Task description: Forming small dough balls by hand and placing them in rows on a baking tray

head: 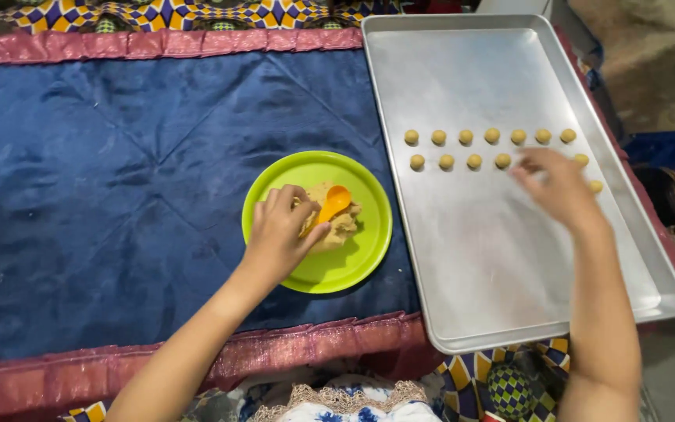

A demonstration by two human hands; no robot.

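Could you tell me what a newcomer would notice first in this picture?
Probably the bright green plate on the blue cloth, where the left hand grips an orange spoon in tan dough. To its right, the right hand hovers over rows of small dough balls on a metal tray.

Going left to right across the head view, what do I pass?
Blue cloth → left hand → orange spoon on the green plate → metal tray → right hand by the dough balls.

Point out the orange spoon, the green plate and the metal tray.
orange spoon (pixel 336 201), head view, on its bowl.
green plate (pixel 353 262), head view, on bare rim area.
metal tray (pixel 494 258), head view, on bare floor.
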